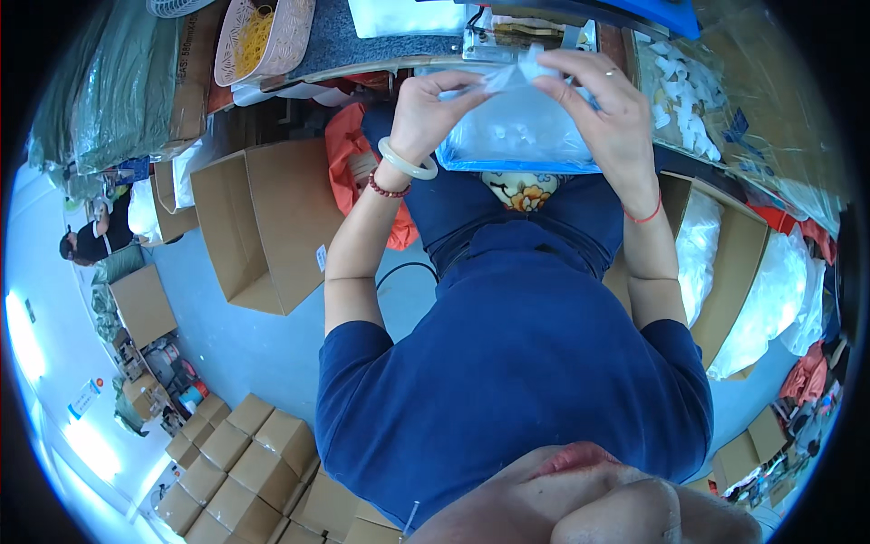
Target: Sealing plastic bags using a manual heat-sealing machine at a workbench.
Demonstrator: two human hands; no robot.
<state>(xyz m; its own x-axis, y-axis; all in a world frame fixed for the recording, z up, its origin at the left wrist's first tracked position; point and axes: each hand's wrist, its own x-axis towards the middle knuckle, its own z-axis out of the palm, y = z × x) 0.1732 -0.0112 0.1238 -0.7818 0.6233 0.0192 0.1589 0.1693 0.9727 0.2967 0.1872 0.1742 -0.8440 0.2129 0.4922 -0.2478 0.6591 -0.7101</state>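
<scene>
"Where's the clear plastic film [515, 78]?"
"At two o'clock from the left hand [430, 111], ten from the right hand [609, 109]; both pinch it."
"Around it?"
"A blue-edged bin [521, 167] at six. On the worktable [362, 56], a pink basket [290, 45] at the view's eleven; on the floor [204, 331], cartons [240, 471] past seven."

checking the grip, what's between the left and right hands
In the head view, translucent plastic film spans the gap between left hand and right hand.
</scene>
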